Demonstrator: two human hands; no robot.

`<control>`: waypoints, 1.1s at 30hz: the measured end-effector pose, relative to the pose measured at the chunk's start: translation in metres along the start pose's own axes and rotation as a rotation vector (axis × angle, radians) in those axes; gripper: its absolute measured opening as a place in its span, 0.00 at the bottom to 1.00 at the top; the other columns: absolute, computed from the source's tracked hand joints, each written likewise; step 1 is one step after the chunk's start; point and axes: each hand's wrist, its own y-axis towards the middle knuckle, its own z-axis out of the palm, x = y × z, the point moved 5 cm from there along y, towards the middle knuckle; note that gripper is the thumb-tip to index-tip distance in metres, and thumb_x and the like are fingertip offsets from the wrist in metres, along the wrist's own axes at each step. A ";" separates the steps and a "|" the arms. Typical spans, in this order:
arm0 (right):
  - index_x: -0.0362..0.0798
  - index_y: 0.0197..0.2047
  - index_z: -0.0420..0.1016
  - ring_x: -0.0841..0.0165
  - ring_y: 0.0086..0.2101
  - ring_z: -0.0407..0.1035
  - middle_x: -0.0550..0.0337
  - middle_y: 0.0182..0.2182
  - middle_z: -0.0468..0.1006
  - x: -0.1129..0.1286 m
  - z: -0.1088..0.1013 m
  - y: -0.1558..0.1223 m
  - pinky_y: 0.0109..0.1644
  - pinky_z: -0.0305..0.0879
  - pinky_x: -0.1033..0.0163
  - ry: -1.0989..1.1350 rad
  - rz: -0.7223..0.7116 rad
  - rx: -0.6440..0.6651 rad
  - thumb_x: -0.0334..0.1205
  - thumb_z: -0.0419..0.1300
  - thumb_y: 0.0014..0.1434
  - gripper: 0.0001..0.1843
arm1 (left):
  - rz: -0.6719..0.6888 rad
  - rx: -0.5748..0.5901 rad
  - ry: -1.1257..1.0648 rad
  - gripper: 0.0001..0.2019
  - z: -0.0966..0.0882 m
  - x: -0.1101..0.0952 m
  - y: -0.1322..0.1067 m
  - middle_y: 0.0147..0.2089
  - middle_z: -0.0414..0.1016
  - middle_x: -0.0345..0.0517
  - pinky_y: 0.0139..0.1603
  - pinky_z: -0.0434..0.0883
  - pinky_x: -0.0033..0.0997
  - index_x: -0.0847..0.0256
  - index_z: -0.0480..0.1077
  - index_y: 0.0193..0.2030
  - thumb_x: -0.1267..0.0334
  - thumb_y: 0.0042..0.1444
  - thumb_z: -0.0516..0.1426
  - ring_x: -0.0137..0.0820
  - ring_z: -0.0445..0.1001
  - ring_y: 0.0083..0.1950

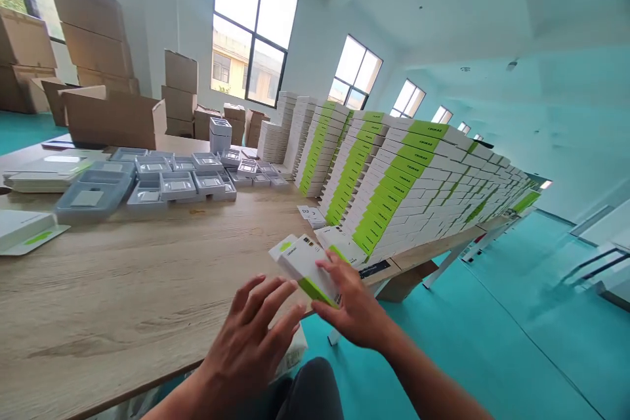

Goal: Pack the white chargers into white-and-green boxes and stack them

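Note:
A white product box with a green edge (306, 265) is tilted over the table's front edge, its flap end pointing up and left. My right hand (353, 302) grips it at its right end, thumb below and fingers across the top face. Just left of the box, my left hand (256, 325) has its fingers apart and slightly bent, holding nothing. Behind the held box lies another white box (340, 241), partly covered by it. A small printed white card (311, 214) rests on the table beside the stacks.
Tall stacks of white and green boxes (394, 190) line the table's right side. Grey plastic trays (177, 185) sit at the back, near an open carton (111, 118). A flat white box (27, 231) lies at the left on the wooden table (147, 269).

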 end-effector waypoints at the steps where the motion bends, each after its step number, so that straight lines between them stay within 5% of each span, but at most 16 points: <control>1: 0.50 0.68 0.62 0.47 0.69 0.53 0.41 0.72 0.55 -0.023 -0.003 0.008 0.68 0.58 0.39 -0.109 0.050 -0.073 0.49 0.63 0.62 0.34 | -0.084 0.028 -0.046 0.19 0.004 0.005 -0.003 0.59 0.76 0.54 0.66 0.65 0.52 0.57 0.68 0.59 0.72 0.63 0.58 0.43 0.71 0.63; 4: 0.43 0.67 0.65 0.44 0.68 0.53 0.36 0.70 0.58 -0.087 -0.006 0.029 0.69 0.54 0.37 -0.345 0.153 -0.106 0.47 0.60 0.64 0.31 | -0.404 0.164 -0.342 0.23 0.027 0.022 -0.009 0.62 0.74 0.52 0.62 0.70 0.51 0.53 0.67 0.63 0.68 0.62 0.60 0.45 0.71 0.62; 8: 0.40 0.65 0.68 0.44 0.65 0.61 0.34 0.64 0.68 -0.131 0.001 0.044 0.67 0.58 0.39 -0.392 0.152 -0.025 0.46 0.56 0.66 0.29 | -0.980 0.201 -0.862 0.18 0.101 0.049 0.005 0.56 0.78 0.57 0.53 0.76 0.52 0.60 0.74 0.55 0.61 0.58 0.63 0.47 0.78 0.52; 12: 0.39 0.68 0.65 0.44 0.66 0.59 0.34 0.67 0.64 -0.137 0.009 0.049 0.67 0.58 0.39 -0.409 0.147 -0.005 0.52 0.52 0.69 0.32 | -1.056 0.149 -1.005 0.13 0.182 0.073 0.057 0.52 0.79 0.53 0.51 0.78 0.44 0.63 0.75 0.52 0.59 0.65 0.59 0.39 0.79 0.49; 16: 0.41 0.71 0.60 0.45 0.68 0.55 0.36 0.69 0.60 -0.140 0.008 0.048 0.68 0.57 0.40 -0.378 0.128 0.028 0.61 0.56 0.65 0.41 | -1.117 0.098 -1.087 0.17 0.235 0.086 0.083 0.57 0.74 0.51 0.51 0.77 0.47 0.62 0.70 0.58 0.57 0.67 0.59 0.39 0.77 0.52; 22: 0.52 0.73 0.56 0.48 0.69 0.54 0.46 0.71 0.59 -0.139 -0.004 0.038 0.69 0.57 0.42 -0.315 0.022 0.090 0.53 0.69 0.56 0.47 | -1.227 -0.001 -1.154 0.18 0.256 0.093 0.075 0.58 0.73 0.52 0.52 0.77 0.47 0.62 0.69 0.59 0.57 0.67 0.59 0.40 0.76 0.53; 26: 0.53 0.70 0.63 0.47 0.67 0.58 0.44 0.68 0.64 -0.128 -0.009 0.038 0.66 0.60 0.39 -0.293 -0.047 0.023 0.50 0.63 0.64 0.33 | -1.285 -0.057 -1.133 0.20 0.256 0.097 0.071 0.61 0.71 0.53 0.52 0.77 0.48 0.60 0.66 0.63 0.58 0.67 0.59 0.40 0.76 0.54; 33: 0.47 0.61 0.70 0.51 0.64 0.62 0.43 0.64 0.70 -0.125 -0.005 0.037 0.65 0.62 0.42 -0.304 -0.046 -0.060 0.41 0.56 0.67 0.21 | -1.266 0.058 -1.100 0.20 0.261 0.101 0.078 0.60 0.71 0.53 0.51 0.77 0.47 0.60 0.67 0.62 0.58 0.67 0.59 0.40 0.76 0.54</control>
